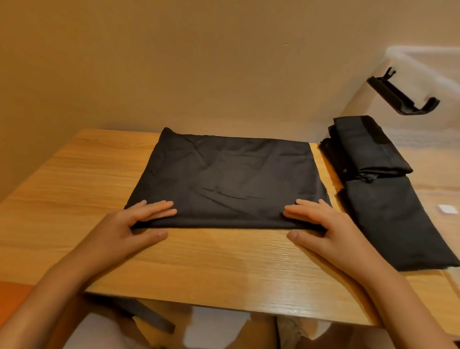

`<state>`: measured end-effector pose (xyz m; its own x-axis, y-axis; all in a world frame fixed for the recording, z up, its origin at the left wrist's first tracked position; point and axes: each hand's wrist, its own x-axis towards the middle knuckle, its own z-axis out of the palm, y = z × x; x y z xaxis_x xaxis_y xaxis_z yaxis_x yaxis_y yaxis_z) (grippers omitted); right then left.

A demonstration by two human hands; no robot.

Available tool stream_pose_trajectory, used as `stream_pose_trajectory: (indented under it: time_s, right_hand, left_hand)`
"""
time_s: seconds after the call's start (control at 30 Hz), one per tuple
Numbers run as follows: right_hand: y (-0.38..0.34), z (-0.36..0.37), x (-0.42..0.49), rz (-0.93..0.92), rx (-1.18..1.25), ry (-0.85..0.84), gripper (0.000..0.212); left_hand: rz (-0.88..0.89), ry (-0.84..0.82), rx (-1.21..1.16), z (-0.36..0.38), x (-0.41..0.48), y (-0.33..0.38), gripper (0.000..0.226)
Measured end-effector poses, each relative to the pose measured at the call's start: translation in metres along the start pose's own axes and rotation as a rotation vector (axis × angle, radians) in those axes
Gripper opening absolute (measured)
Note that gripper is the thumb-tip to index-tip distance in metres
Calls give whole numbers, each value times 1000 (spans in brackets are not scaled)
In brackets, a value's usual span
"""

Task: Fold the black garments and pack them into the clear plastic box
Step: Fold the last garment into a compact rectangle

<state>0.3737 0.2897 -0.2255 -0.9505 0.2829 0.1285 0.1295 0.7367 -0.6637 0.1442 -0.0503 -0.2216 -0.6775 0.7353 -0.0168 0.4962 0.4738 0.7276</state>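
A black garment [228, 179] lies folded into a flat rectangle in the middle of the wooden table [207, 267]. My left hand [133, 225] pinches its near left corner, fingers on top and thumb at the edge. My right hand [323, 227] grips the near right corner the same way. The clear plastic box [430, 144] stands at the right, its wall see-through. Inside it lie two black garments: a folded bundle [368, 145] toward the back and a longer flat piece [394, 224] in front of it.
A black clip handle [401, 95] hangs on the box's upper wall. A small white label [447, 208] sits on the box's right side. A beige wall rises right behind the table. My lap shows below the table's near edge.
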Motion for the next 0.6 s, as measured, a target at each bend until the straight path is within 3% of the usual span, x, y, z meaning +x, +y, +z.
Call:
stream_pose_trajectory:
  time_s: [0.23,0.6]
  right_hand:
    - [-2,5,1,14,-19,95,48]
    - [-15,9,-35,106,-38,88,46]
  left_hand:
    - [16,45,25,3,3,-2,36]
    - [29,102,8,14,-30,-3,39]
